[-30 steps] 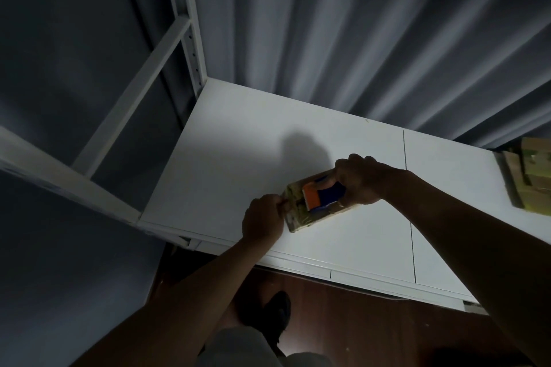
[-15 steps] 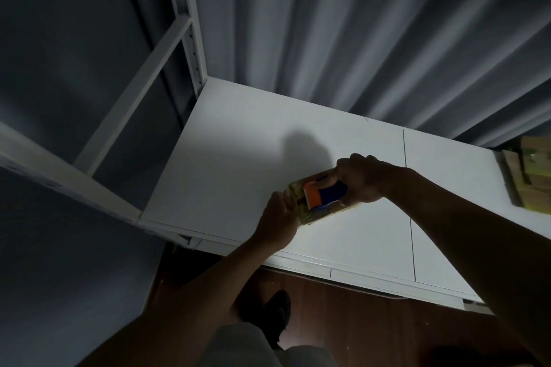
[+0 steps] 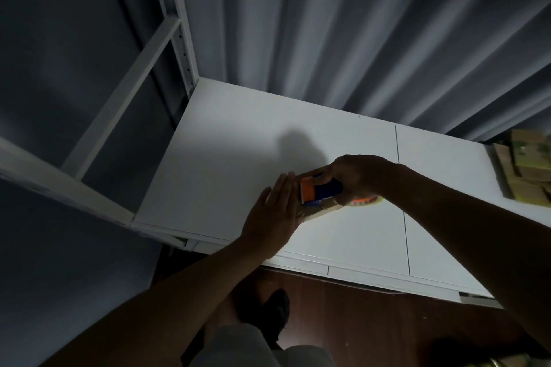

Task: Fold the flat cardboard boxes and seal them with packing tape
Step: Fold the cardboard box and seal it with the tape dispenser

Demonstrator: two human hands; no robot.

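Grey curtains back a white tabletop [image 3: 238, 158] where a small box [image 3: 316, 211] lies near the front edge. Left hand [image 3: 274, 214] presses flat against its end, fingers straight; right hand [image 3: 357, 176] grips the tape gun [image 3: 320, 191]. Light, crushable cardboard: brace it at the ends

Small brown cardboard box [image 3: 317, 211] sat on white panelled table [image 3: 238, 140] near front edge | left hand [image 3: 272, 216] flat against its left end | right hand [image 3: 354, 177] on blue-and-orange tape dispenser [image 3: 320, 190] atop it | stacked brown cardboard boxes [image 3: 526, 170] at far right | grey pleated curtain [image 3: 343, 24] behind table.
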